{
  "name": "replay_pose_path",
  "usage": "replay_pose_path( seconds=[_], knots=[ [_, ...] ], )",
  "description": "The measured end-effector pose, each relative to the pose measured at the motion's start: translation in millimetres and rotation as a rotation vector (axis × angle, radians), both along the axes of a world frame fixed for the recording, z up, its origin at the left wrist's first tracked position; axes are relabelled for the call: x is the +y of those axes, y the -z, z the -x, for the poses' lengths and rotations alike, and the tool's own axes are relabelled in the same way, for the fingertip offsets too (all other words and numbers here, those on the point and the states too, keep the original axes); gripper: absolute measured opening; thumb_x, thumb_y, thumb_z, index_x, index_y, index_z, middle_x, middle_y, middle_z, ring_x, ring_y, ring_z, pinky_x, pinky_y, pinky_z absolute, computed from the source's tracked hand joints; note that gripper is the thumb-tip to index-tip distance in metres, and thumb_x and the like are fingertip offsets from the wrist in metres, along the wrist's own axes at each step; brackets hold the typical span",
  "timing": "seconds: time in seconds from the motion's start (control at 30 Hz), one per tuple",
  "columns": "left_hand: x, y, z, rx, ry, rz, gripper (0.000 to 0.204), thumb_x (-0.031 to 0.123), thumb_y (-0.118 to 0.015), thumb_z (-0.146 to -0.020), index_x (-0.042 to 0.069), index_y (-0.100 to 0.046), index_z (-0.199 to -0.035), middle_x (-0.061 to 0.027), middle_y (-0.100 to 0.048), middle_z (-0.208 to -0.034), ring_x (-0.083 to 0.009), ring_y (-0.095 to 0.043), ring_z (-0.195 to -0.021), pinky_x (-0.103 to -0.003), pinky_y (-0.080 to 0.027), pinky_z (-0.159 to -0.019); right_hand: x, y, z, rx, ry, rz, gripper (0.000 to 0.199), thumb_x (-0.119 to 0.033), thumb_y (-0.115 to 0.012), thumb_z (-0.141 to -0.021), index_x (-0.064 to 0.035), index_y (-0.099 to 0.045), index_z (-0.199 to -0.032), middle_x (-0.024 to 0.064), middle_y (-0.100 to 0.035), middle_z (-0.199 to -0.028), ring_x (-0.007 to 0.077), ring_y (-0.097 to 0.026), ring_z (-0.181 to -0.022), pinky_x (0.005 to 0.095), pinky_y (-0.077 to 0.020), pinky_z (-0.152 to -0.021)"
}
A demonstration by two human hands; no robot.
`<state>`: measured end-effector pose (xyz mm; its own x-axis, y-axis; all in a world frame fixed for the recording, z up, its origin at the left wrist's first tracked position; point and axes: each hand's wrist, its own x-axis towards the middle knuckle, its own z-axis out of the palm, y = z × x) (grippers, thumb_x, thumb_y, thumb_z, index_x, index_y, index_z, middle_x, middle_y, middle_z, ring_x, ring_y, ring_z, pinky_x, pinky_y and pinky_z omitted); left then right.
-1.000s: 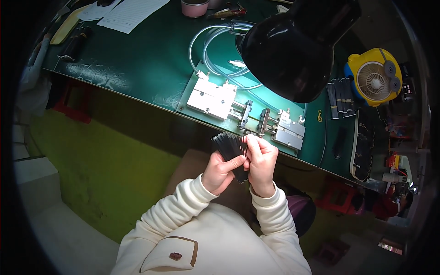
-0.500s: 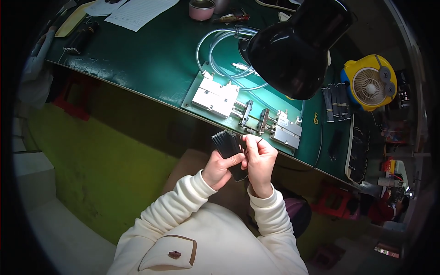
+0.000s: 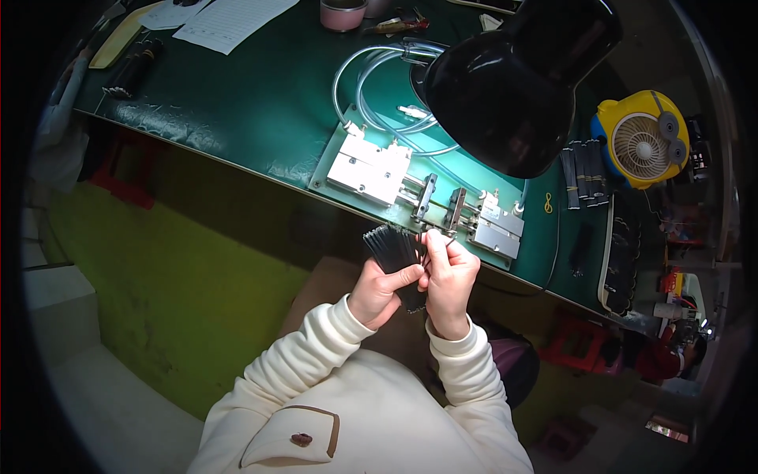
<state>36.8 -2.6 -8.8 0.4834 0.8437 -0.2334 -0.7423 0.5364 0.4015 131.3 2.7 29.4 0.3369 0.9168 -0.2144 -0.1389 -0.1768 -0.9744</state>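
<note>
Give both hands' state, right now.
Left hand: closed around a bundle of thin black strips.
Right hand: pinched shut at the bundle's right edge; exact hold unclear.

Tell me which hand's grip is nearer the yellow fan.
Right. The right hand's grip is well left of the yellow fan and lower in the picture; the left hand's grip, around black strips, is farther left.

on the surface (image 3: 237,110), the fixture (image 3: 367,170) sits at the near edge, tubing (image 3: 335,85) behind it, the lamp (image 3: 505,103) at its far right side. paper (image 3: 233,24) lies far left, a cup (image 3: 342,16) to its right. the fan (image 3: 641,148) stands right, strand bundles (image 3: 584,178) just left of it. nearer than the fixture, the left hand (image 3: 375,296) holds another bundle (image 3: 391,249).
</note>
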Motion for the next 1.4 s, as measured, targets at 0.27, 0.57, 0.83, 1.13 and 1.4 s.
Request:
replay_pose_path(
  seconds=[0.27, 0.57, 0.83, 1.13, 1.4],
  knots=[
    [0, -3, 3, 0.025, 0.04, -0.021, 0.014, 0.007, -0.058, -0.079, 0.003, -0.051, -0.09, -0.0028, -0.054, -0.075, -0.0117, -0.052, -0.068, -0.025, -0.044, -0.066, -4, 4, -3, -0.012, -0.002, -0.03, 0.02, -0.014, -0.054, -0.084, 0.0033, -0.06, -0.076, 0.0005, -0.052, -0.052, 0.0023, -0.039, -0.037, 0.0165, -0.0283, -0.033],
    [-10, -3, 10, -0.028, 0.029, -0.09, 0.014, 0.002, -0.056, -0.079, 0.002, -0.052, -0.093, -0.0039, -0.055, -0.079, -0.0124, -0.053, -0.066, -0.024, -0.044, -0.063, -18, -8, 4, -0.07, -0.083, -0.128, 0.016, -0.013, -0.055, -0.084, 0.0015, -0.061, -0.082, -0.0014, -0.052, -0.054, 0.0009, -0.04, -0.039, 0.016, -0.0312, -0.035],
    [-15, 5, 4, -0.07, -0.009, -0.058, 0.013, 0.002, -0.056, -0.079, 0.002, -0.052, -0.092, -0.0041, -0.054, -0.078, -0.013, -0.053, -0.068, -0.025, -0.044, -0.064, -17, 1, -2, -0.099, -0.118, -0.096, 0.013, -0.01, -0.055, -0.083, 0.0011, -0.062, -0.082, -0.0017, -0.052, -0.053, 0.0008, -0.041, -0.039, 0.0154, -0.0307, -0.035],
    [-5, 5, -5, -0.017, -0.062, -0.046, 0.011, 0.002, -0.056, -0.079, 0.002, -0.052, -0.089, -0.0041, -0.054, -0.076, -0.0126, -0.052, -0.067, -0.024, -0.043, -0.063, -2, -1, -3, -0.074, -0.041, -0.011, 0.017, -0.011, -0.053, -0.084, 0.0019, -0.061, -0.078, -0.0008, -0.051, -0.052, 0.0014, -0.039, -0.037, 0.0159, -0.0292, -0.034],
    [1, 0, -2, 0.037, -0.029, -0.063, 0.009, 0.002, -0.057, -0.078, 0.003, -0.052, -0.086, -0.0028, -0.054, -0.075, -0.0117, -0.052, -0.065, -0.024, -0.043, -0.063, 0, -2, -1, 0.008, -0.005, 0.001, 0.018, -0.012, -0.054, -0.083, 0.0035, -0.061, -0.076, -0.0008, -0.049, -0.05, 0.0018, -0.038, -0.036, 0.0165, -0.0285, -0.034]
  ],
)
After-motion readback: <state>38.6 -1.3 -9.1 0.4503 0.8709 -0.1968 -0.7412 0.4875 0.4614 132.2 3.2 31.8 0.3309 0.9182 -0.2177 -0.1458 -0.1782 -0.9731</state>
